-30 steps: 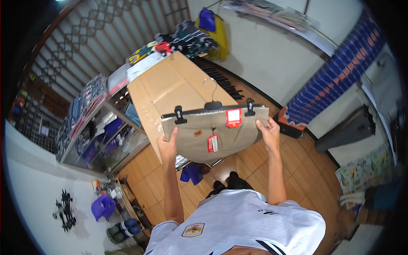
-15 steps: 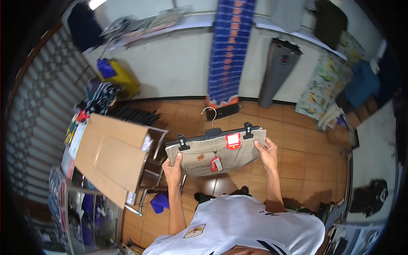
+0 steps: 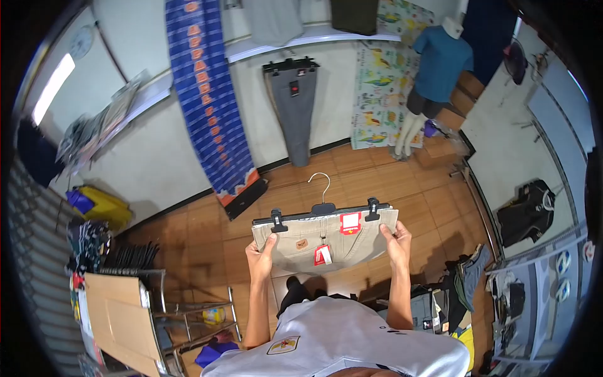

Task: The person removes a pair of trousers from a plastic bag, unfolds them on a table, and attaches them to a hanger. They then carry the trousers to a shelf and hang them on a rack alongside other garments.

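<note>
Held out in front of my body are beige trousers [image 3: 333,249], clipped by the waistband to a black clip hanger [image 3: 324,208] with a metal hook. Two red tags show on the fabric, one near the waistband and one dangling lower down. My left hand [image 3: 260,254] grips the left edge of the trousers, thumb on top. On the opposite edge, my right hand [image 3: 396,240] pinches the cloth in the same way. Both hands' other fingers are mostly hidden behind the fabric.
Grey trousers [image 3: 295,113] hang on the far wall beside a blue banner [image 3: 204,94]. A mannequin [image 3: 440,63] in a blue shirt stands at the back right. A cardboard sheet [image 3: 119,320] lies at lower left. Folded clothes [image 3: 452,301] lie at right, near a rack [image 3: 540,289].
My view and body have turned to the right, so the banner, grey trousers and cardboard now appear further left. Both hands still hold the beige trousers.
</note>
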`<action>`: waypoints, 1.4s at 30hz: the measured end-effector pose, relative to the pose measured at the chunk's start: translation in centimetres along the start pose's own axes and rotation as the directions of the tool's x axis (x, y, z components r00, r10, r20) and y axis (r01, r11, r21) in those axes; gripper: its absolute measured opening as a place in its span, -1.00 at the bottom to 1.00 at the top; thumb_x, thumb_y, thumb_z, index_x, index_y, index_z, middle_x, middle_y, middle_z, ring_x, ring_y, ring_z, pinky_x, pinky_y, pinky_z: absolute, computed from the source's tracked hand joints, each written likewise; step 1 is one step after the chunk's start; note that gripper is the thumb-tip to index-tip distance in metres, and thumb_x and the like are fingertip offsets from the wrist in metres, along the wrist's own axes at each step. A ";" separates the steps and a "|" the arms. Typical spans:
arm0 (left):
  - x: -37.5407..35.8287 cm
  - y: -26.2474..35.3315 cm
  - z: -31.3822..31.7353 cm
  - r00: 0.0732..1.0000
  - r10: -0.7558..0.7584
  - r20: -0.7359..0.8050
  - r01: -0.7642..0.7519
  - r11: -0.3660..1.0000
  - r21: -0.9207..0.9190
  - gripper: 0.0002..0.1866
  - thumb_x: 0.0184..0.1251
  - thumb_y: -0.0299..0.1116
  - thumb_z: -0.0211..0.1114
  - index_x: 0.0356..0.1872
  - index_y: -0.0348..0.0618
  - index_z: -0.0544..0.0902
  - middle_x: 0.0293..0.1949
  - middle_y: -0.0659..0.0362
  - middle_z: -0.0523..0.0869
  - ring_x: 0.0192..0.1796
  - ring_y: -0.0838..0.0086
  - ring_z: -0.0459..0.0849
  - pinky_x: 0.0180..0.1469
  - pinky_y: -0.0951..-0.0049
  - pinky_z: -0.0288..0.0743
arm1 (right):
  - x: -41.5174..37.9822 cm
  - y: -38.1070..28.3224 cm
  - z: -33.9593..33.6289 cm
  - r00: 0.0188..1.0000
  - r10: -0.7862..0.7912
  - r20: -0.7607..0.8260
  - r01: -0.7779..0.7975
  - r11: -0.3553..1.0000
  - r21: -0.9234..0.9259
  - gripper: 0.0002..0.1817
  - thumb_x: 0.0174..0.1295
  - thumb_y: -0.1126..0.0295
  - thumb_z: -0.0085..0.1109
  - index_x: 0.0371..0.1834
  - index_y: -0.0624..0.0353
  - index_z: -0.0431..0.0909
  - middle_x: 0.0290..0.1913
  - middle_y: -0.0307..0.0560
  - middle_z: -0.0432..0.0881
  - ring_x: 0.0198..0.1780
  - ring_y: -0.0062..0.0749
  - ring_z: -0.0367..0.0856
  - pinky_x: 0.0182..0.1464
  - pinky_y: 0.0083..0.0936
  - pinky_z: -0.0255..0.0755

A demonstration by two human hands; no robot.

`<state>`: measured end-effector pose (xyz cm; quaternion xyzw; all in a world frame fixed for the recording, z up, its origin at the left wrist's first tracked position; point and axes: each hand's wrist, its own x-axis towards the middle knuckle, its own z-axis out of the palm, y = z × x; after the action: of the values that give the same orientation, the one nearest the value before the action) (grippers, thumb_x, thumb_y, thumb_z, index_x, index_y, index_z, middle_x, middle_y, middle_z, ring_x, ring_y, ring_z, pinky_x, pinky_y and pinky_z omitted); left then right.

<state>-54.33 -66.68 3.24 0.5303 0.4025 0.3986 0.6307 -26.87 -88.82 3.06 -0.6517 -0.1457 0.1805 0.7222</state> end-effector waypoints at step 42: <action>46.1 -2.9 69.1 0.999 -0.009 0.042 0.015 0.990 -0.138 -0.74 0.37 -0.24 0.46 -0.18 -0.27 0.77 -0.27 0.23 0.78 -0.27 0.63 0.65 -0.19 0.51 0.52 | 80.7 -4.2 -21.1 0.980 -0.107 0.168 0.130 0.983 -0.133 -0.67 0.33 0.35 0.36 0.08 0.28 0.65 -0.07 -0.26 0.72 -0.06 -0.62 0.60 0.04 -0.56 0.45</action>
<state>26.69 -48.23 4.25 0.4909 0.3639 0.4106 0.6767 54.84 -71.53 2.97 -0.6754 -0.2543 0.1779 0.6690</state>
